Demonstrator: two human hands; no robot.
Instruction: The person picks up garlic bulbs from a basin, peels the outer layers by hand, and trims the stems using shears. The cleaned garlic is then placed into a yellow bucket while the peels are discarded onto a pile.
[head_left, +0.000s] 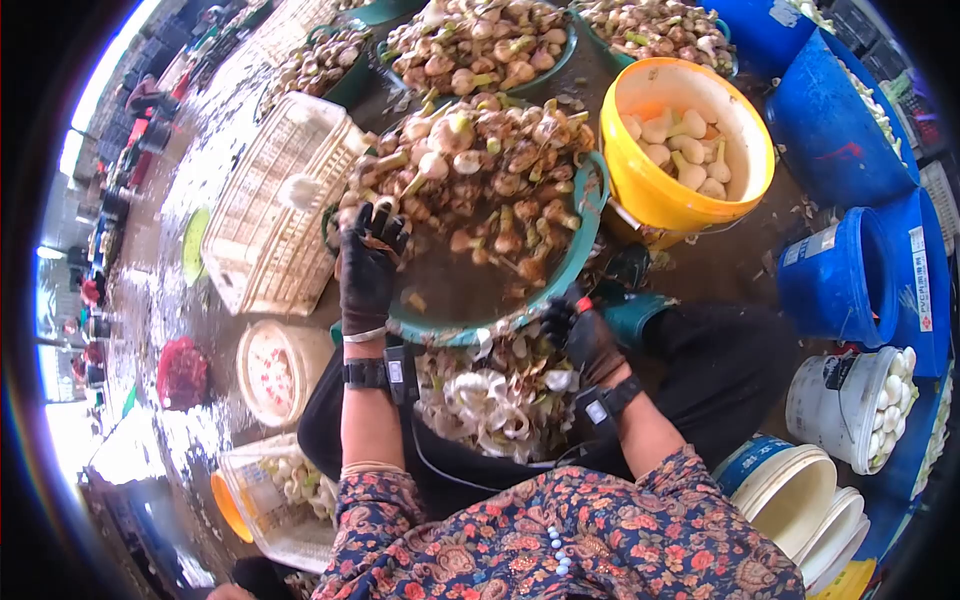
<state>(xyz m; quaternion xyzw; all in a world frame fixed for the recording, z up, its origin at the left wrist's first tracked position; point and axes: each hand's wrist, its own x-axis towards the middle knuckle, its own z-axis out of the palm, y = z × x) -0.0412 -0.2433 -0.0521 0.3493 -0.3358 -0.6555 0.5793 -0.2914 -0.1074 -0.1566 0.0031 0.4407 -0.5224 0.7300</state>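
My left hand (372,262), in a dark glove, is at the left rim of a green tub (592,215). Its fingers are curled round a pale garlic bulb (382,208), mostly hidden by them. Muddy garlic bulbs with stems (480,150) are heaped in the tub's far part; brown dirt and several loose bulbs lie nearer. My right hand (592,345), also gloved, is closed near the tub's front right rim. A small tool with a red end (584,304) shows at its fingers; the rest is hidden. Below the tub lies a pile of garlic skins (495,405).
A yellow bucket (690,205) at the right holds trimmed garlic bulbs. A white crate (270,210) stands at the left, above a white bucket (272,372). Blue bins (840,120), a blue bucket (838,278) and a white bucket of garlic (835,408) line the right side.
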